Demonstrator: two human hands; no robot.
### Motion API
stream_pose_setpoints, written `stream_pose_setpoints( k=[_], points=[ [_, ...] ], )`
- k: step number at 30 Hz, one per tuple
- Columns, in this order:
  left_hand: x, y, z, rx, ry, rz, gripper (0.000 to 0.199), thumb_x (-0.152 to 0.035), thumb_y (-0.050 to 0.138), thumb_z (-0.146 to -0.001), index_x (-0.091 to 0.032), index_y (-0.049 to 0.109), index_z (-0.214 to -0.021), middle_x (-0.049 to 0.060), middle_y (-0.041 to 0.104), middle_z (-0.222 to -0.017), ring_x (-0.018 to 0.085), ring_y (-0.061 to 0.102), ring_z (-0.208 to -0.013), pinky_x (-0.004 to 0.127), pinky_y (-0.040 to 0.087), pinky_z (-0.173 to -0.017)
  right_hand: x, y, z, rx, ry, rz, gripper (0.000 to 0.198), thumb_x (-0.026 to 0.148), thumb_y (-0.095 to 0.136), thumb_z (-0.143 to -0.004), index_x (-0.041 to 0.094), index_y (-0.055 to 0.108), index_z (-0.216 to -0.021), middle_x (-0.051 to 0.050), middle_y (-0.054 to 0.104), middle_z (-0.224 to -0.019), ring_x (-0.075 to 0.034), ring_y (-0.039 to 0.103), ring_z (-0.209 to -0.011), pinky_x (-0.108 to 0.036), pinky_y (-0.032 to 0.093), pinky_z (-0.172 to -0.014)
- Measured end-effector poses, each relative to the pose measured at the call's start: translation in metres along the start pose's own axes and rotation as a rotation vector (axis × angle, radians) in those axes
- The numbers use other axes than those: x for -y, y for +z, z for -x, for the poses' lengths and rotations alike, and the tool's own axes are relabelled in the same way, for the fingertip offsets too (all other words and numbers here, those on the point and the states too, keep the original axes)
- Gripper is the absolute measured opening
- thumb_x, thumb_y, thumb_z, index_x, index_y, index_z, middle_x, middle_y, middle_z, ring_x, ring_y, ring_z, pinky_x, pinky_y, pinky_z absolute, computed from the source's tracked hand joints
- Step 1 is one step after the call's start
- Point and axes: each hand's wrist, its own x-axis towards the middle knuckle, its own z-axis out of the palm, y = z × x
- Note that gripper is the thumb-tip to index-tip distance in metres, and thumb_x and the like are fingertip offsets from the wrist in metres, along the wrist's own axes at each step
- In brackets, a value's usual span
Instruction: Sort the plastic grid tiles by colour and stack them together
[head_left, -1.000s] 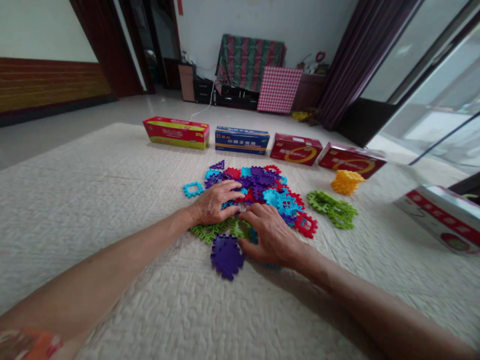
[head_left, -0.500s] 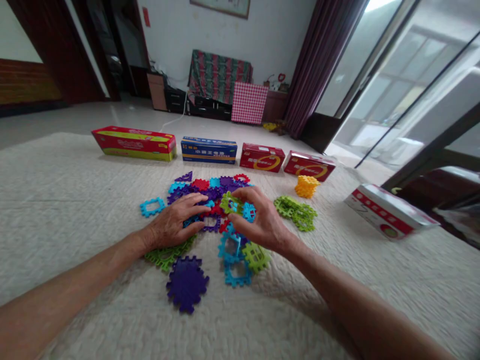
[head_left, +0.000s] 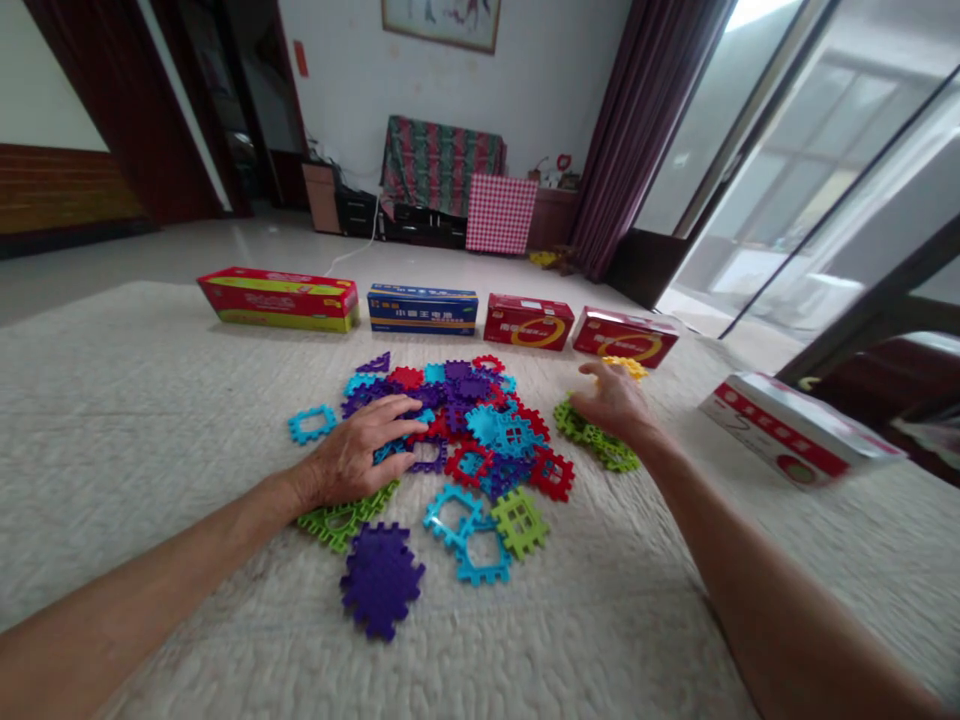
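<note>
The left hand [head_left: 358, 452], fingers spread, lies over the near-left edge of the pile [head_left: 456, 416], while the right hand [head_left: 619, 402], its grip hidden, has swung from there to the green stack [head_left: 600, 446], probably leaving one green piece fewer unsorted.

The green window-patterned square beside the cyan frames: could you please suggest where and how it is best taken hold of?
Probably by its toothed right edge, coming from the right with the right hand: the green square looks roughly flat, its left side meets or nearly meets a cyan frame, and bare cloth borders its right side.
</note>
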Motion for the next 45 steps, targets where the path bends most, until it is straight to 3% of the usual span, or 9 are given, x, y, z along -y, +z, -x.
stream_pose_setpoints(
  k=[3, 5, 9, 12, 17, 21, 25, 36, 45],
  points=[
    [0.0, -0.001, -0.002, -0.019, -0.002, 0.032, 0.036, -0.034, 0.057, -0.086, -0.019, 0.068, -0.116, 0.012, 0.057, -0.135, 0.028, 0.051, -0.128, 0.049, 0.04, -0.11, 0.031, 0.004, 0.012, -0.138, -0.247, -0.161, 0.035, 0.023, 0.057, -0.072, 0.019, 0.064, -0.106, -0.012, 0.063, -0.106, -0.028, 0.06, -0.097, -0.047, 0.047, -0.087],
    [0.002, -0.001, -0.003, -0.05, -0.014, 0.075, 0.035, -0.033, 0.06, -0.084, -0.019, 0.068, -0.115, 0.012, 0.059, -0.133, 0.027, 0.052, -0.127, 0.047, 0.042, -0.109, 0.061, 0.005, 0.028, -0.139, -0.435, -0.326, 0.024, 0.02, 0.054, -0.077, 0.019, 0.065, -0.099, -0.009, 0.064, -0.099, -0.023, 0.062, -0.09, -0.042, 0.049, -0.083],
    [0.008, -0.002, -0.006, -0.106, -0.072, 0.204, 0.035, -0.029, 0.062, -0.081, -0.019, 0.068, -0.114, 0.009, 0.064, -0.128, 0.023, 0.057, -0.122, 0.044, 0.043, -0.108, 0.122, 0.004, 0.074, 0.117, -0.718, -0.552, 0.019, 0.013, 0.051, -0.083, 0.019, 0.063, -0.097, -0.006, 0.065, -0.094, -0.018, 0.062, -0.088, -0.033, 0.051, -0.081],
    [0.015, -0.003, -0.007, -0.184, -0.184, 0.338, 0.033, -0.029, 0.061, -0.08, -0.018, 0.069, -0.11, 0.008, 0.068, -0.121, 0.023, 0.061, -0.117, 0.04, 0.048, -0.103, 0.158, 0.003, 0.104, 0.308, -0.819, -0.6, 0.022, 0.013, 0.051, -0.085, 0.017, 0.061, -0.104, -0.009, 0.064, -0.103, -0.018, 0.061, -0.096, -0.033, 0.05, -0.085],
    [0.023, -0.002, -0.008, -0.324, -0.329, 0.529, 0.032, -0.026, 0.053, -0.082, -0.014, 0.071, -0.105, 0.009, 0.073, -0.107, 0.019, 0.069, -0.096, 0.033, 0.056, -0.09, 0.201, 0.006, 0.124, 0.452, -0.694, -0.344, 0.036, 0.031, 0.062, -0.081, 0.016, 0.056, -0.113, -0.013, 0.058, -0.111, -0.025, 0.057, -0.102, -0.043, 0.049, -0.09],
    [0.025, -0.003, -0.007, -0.383, -0.261, 0.417, 0.026, -0.019, 0.052, -0.079, -0.016, 0.073, -0.096, 0.007, 0.074, -0.104, 0.019, 0.068, -0.099, 0.033, 0.054, -0.093, 0.223, 0.014, 0.13, 0.455, -0.577, -0.194, 0.043, 0.042, 0.066, -0.077, 0.016, 0.055, -0.11, -0.014, 0.055, -0.11, -0.029, 0.054, -0.104, -0.049, 0.047, -0.091],
    [0.028, -0.002, -0.006, -0.331, -0.193, 0.307, 0.025, -0.014, 0.054, -0.076, -0.018, 0.074, -0.09, 0.006, 0.075, -0.101, 0.019, 0.068, -0.101, 0.034, 0.052, -0.096, 0.233, 0.023, 0.134, 0.447, -0.517, -0.193, 0.047, 0.04, 0.067, -0.074, 0.015, 0.053, -0.111, -0.016, 0.052, -0.114, -0.031, 0.052, -0.109, -0.049, 0.046, -0.094],
    [0.032, 0.003, -0.005, -0.296, -0.24, 0.339, 0.027, -0.01, 0.054, -0.074, -0.017, 0.075, -0.089, 0.005, 0.075, -0.101, 0.018, 0.068, -0.1, 0.032, 0.053, -0.096, 0.239, 0.031, 0.139, 0.403, -0.437, -0.359, 0.058, 0.024, 0.074, -0.066, 0.019, 0.053, -0.12, -0.012, 0.049, -0.114, -0.028, 0.052, -0.105, -0.045, 0.048, -0.09],
    [0.029, 0.002, -0.005, -0.294, -0.245, 0.324, 0.027, -0.017, 0.053, -0.075, -0.019, 0.075, -0.09, 0.004, 0.075, -0.101, 0.019, 0.067, -0.101, 0.035, 0.052, -0.097, 0.227, 0.041, 0.133, 0.373, -0.527, -0.512, 0.015, 0.018, 0.073, -0.072, 0.019, 0.068, -0.087, -0.007, 0.062, -0.099, -0.02, 0.058, -0.092, -0.036, 0.048, -0.085]
  ],
)
